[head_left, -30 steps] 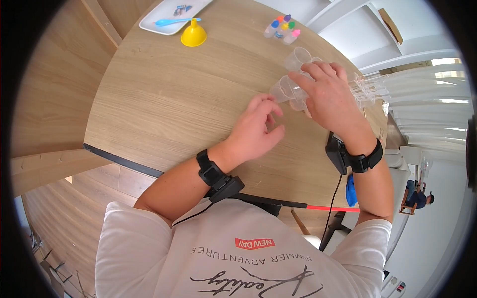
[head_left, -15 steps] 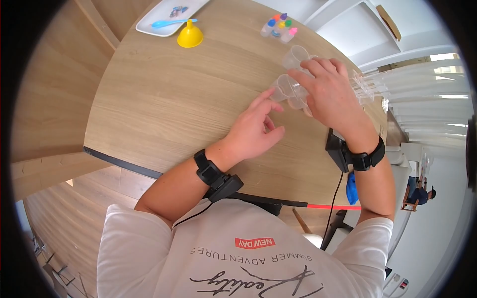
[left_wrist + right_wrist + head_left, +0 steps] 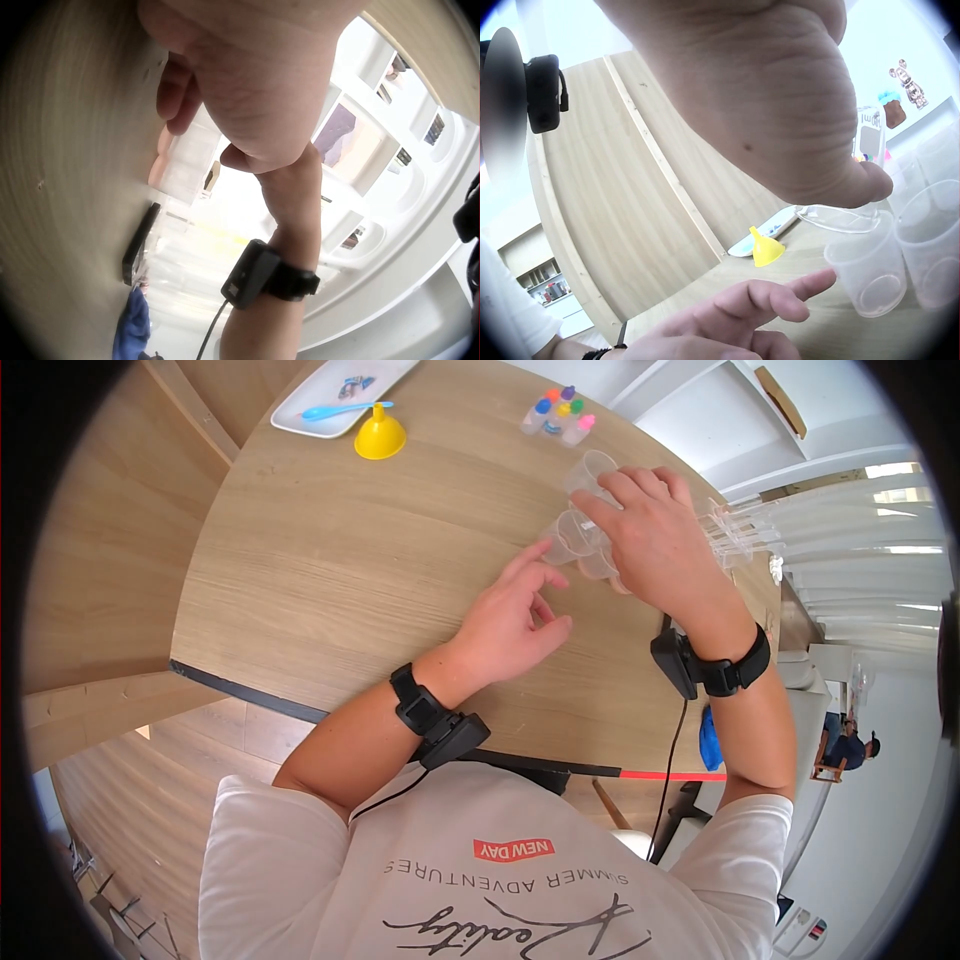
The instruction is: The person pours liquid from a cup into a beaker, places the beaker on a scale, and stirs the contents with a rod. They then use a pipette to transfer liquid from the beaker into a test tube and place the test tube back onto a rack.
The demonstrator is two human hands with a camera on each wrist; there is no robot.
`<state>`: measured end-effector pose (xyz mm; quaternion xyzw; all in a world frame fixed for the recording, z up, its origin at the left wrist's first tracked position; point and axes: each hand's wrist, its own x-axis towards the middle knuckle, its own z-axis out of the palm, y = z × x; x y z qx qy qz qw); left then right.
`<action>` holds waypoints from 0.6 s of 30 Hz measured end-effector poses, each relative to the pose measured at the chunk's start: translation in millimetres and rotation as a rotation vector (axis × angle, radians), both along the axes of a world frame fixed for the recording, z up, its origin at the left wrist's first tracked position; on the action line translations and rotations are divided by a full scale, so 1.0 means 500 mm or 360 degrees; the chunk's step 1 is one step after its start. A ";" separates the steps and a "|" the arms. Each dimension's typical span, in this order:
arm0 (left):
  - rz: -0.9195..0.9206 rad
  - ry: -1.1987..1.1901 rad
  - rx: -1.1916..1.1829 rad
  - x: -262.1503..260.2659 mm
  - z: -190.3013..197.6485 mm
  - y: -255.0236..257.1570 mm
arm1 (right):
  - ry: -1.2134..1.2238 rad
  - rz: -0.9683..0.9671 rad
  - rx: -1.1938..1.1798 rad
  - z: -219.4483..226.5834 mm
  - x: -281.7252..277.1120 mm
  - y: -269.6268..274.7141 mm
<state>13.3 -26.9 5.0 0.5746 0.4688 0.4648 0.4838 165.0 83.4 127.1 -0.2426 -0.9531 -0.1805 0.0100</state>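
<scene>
My left hand point(image 3: 510, 620) hovers low over the table, index finger stretched out with its tip right at a translucent plastic cup point(image 3: 572, 540). The remaining fingers are loosely bent around nothing. My right hand point(image 3: 655, 545) arches from above over the same group of several cups, fingers bent downward. Its back hides what lies under the fingers, so I cannot tell whether it grips a cup. In the right wrist view two cups point(image 3: 870, 274) stand upright side by side. A larger clear container point(image 3: 590, 475) with printed markings stands just past the right fingertips.
Small bottles point(image 3: 558, 415) with coloured caps stand at the far edge. A yellow funnel point(image 3: 380, 435) sits beside a white tray point(image 3: 290, 415) carrying a blue spoon point(image 3: 335, 410) and small packets. Clear plastic racks point(image 3: 735, 535) stand right of my right hand. A blue item point(image 3: 711, 740) lies near the right forearm.
My left index finger has straightened and reached forward to the nearest cup. My right hand has shifted slightly left and away from me over the cups.
</scene>
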 end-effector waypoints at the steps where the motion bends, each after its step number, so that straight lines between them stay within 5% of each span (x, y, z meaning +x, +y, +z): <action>1: 0.0001 0.0006 0.0001 0.000 0.000 0.000 | 0.0000 0.0002 -0.0001 0.001 0.000 0.000; 18: -0.0009 -0.0030 0.0002 0.001 -0.005 -0.001 | -0.0028 -0.0010 0.0020 0.006 0.002 0.001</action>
